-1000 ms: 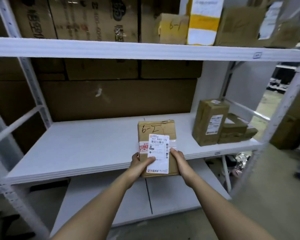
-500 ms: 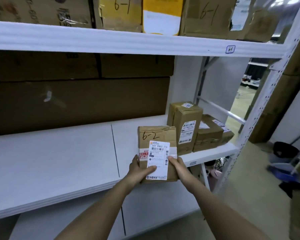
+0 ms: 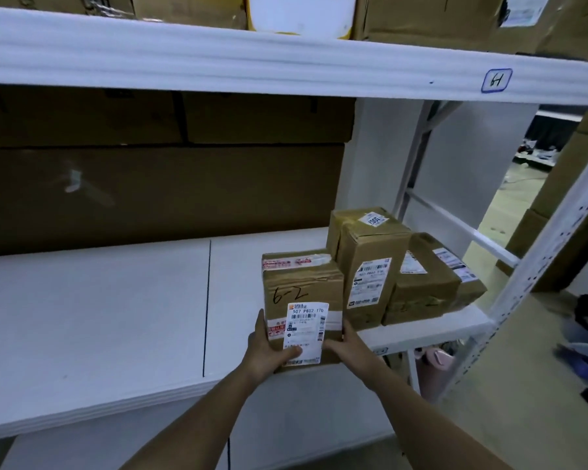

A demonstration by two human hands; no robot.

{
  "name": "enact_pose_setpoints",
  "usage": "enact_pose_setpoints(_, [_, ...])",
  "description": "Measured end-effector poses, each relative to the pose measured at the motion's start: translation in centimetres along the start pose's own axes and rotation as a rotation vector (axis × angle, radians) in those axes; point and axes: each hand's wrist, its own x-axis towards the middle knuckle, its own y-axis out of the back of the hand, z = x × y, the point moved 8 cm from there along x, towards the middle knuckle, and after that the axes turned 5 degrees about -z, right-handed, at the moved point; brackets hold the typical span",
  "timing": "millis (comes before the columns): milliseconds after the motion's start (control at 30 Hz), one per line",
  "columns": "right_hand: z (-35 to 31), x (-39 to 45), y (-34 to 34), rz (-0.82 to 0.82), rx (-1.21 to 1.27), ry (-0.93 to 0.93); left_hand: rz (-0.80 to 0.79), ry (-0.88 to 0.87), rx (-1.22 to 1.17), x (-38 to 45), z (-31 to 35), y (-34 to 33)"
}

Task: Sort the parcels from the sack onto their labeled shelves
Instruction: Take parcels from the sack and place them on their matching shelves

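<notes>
- Parcel (image 3: 302,293): brown cardboard box, "6-2" handwritten on its facing panel, white shipping label below that, red-printed tape across top and side
- Grip: left hand (image 3: 269,351) holds the lower left edge, thumb lying across the foot of the label; right hand (image 3: 348,344) holds the lower right edge, fingers wrapped behind. Both hands grasp the box, neither is released
- Position: box is over the front part of the middle shelf (image 3: 116,317), its near end past the shelf lip above the wrists; cannot tell whether the far end rests on the board
- Just beyond the right-hand fingers, the box's right side is close against a tall taped box (image 3: 370,266); contact or gap not resolvable. Two lower boxes (image 3: 428,286) sit further right
- Handling, judged: rigid walls, no sag between the hands, so stiff; the low two-point hold suggests modest weight
- Tape and label look smooth, likely slippery under the thumb; bare cardboard at the side edges gives better purchase
- Contents unknown, so treat as fragile; set down flat
- Upper shelf tag (image 3: 496,81) reads as "6-1", judged not this parcel's level
</notes>
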Motion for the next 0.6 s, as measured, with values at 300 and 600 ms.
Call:
enact_pose_setpoints(300, [2.5,3.0,2.0,0.044,-0.141,0.017,0.137,0.002,-0.033,0.9,-0.8,-1.4])
enact_pose_setpoints(600, [4.3,2.5,3.2,0.249,-0.242,0.016,0.245,0.040,0.019,1.2,-1.2,-1.5])
